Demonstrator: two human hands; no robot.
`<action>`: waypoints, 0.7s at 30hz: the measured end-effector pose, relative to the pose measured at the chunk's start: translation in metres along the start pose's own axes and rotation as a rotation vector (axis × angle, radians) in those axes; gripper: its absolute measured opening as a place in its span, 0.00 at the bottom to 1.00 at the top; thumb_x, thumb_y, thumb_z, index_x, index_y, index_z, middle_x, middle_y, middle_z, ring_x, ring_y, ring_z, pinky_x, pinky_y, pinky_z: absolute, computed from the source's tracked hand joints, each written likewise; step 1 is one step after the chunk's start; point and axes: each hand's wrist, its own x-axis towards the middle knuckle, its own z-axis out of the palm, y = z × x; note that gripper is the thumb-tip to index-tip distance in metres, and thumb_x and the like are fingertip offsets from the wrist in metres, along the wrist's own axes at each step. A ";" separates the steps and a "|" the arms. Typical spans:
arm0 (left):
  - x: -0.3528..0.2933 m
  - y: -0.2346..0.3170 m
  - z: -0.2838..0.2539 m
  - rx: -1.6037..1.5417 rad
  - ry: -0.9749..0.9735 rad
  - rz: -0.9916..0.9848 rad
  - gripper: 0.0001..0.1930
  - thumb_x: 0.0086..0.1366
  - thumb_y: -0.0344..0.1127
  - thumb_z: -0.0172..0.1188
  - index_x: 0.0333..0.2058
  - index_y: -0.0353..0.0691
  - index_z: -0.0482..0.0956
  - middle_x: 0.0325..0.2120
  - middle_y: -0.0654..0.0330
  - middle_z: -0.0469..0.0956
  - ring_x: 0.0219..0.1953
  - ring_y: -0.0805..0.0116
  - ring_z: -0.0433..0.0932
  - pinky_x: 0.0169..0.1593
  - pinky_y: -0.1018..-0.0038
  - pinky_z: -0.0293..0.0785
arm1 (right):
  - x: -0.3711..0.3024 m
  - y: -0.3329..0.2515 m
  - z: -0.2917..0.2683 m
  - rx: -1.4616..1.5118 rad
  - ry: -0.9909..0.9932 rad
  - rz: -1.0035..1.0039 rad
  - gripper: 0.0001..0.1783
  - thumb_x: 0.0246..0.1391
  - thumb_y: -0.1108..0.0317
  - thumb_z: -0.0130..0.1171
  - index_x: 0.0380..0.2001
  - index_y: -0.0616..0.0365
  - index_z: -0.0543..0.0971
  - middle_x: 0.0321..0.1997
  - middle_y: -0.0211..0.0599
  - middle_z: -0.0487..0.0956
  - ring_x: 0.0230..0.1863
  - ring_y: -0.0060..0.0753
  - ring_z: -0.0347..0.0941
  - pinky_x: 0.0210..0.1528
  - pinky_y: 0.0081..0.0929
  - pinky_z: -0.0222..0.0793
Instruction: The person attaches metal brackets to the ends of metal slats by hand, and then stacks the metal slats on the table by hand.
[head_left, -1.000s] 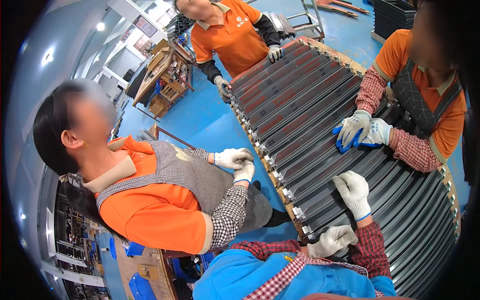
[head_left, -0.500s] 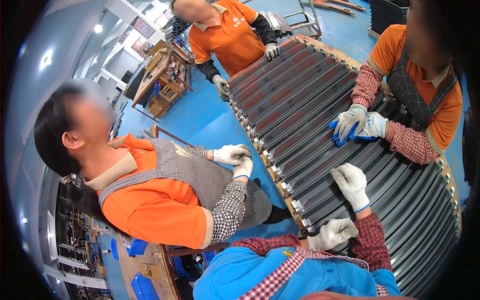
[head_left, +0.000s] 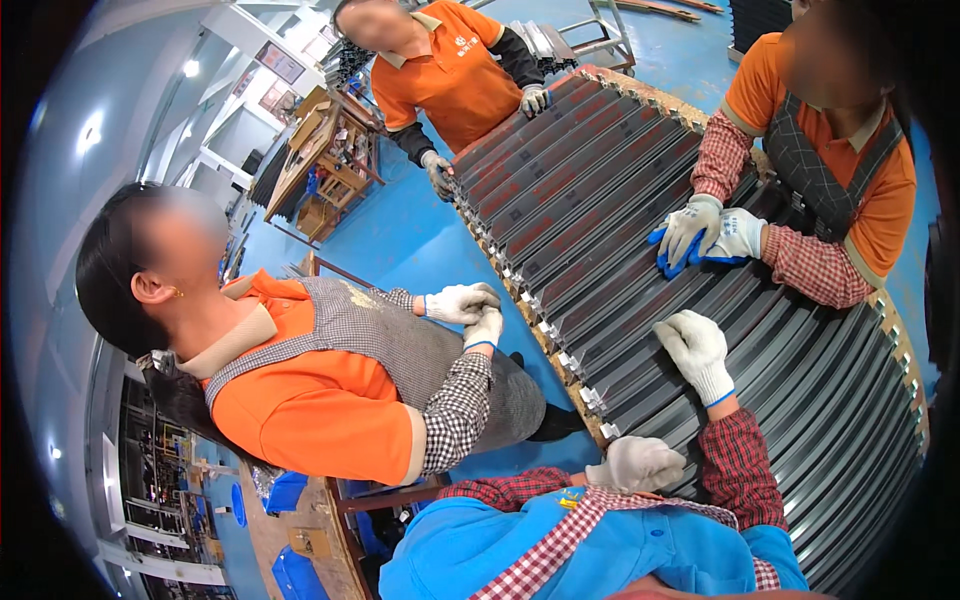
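A wide table of long dark grey metal strips (head_left: 590, 240), laid side by side in ridges, spreads out before me. My right hand (head_left: 695, 350), in a white knit glove with a blue cuff edge, rests on the strips with its fingers curled together; nothing shows in it. Closer to my body, my left hand (head_left: 640, 463) wears the same kind of glove and is curled into a loose fist above the near left corner of the strips. No object can be seen in it either. Red checked sleeves cover both my forearms.
Across the strips, a co-worker's gloved hands (head_left: 700, 235) lie on them at the right. Another co-worker grips the far left edge. At my left, a person in an apron (head_left: 390, 320) stands with hands together. Small metal clips (head_left: 560, 355) line the wooden edge. A workbench (head_left: 330, 520) stands behind.
My left hand has shifted a little to the left and looks more tightly curled. My right hand stays almost in place on the strips. The view has tilted slightly.
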 end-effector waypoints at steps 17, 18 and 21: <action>0.000 0.000 0.004 0.127 -0.048 -0.021 0.11 0.69 0.47 0.60 0.38 0.48 0.82 0.24 0.63 0.79 0.26 0.59 0.79 0.29 0.68 0.72 | 0.000 0.005 0.001 0.002 -0.005 0.010 0.09 0.56 0.65 0.62 0.32 0.59 0.83 0.29 0.34 0.80 0.28 0.40 0.75 0.34 0.30 0.71; 0.002 0.003 0.002 0.137 -0.031 -0.018 0.11 0.69 0.47 0.60 0.38 0.47 0.82 0.25 0.63 0.79 0.26 0.59 0.79 0.29 0.68 0.72 | 0.000 0.006 0.002 0.002 -0.009 0.005 0.09 0.57 0.65 0.62 0.32 0.59 0.84 0.29 0.34 0.80 0.28 0.40 0.75 0.34 0.30 0.71; 0.002 0.007 0.000 0.139 0.000 -0.012 0.11 0.69 0.47 0.60 0.38 0.47 0.82 0.25 0.62 0.79 0.26 0.59 0.79 0.30 0.68 0.72 | -0.002 0.007 0.004 -0.005 -0.013 -0.005 0.09 0.57 0.64 0.61 0.32 0.59 0.83 0.29 0.34 0.80 0.28 0.40 0.75 0.34 0.30 0.71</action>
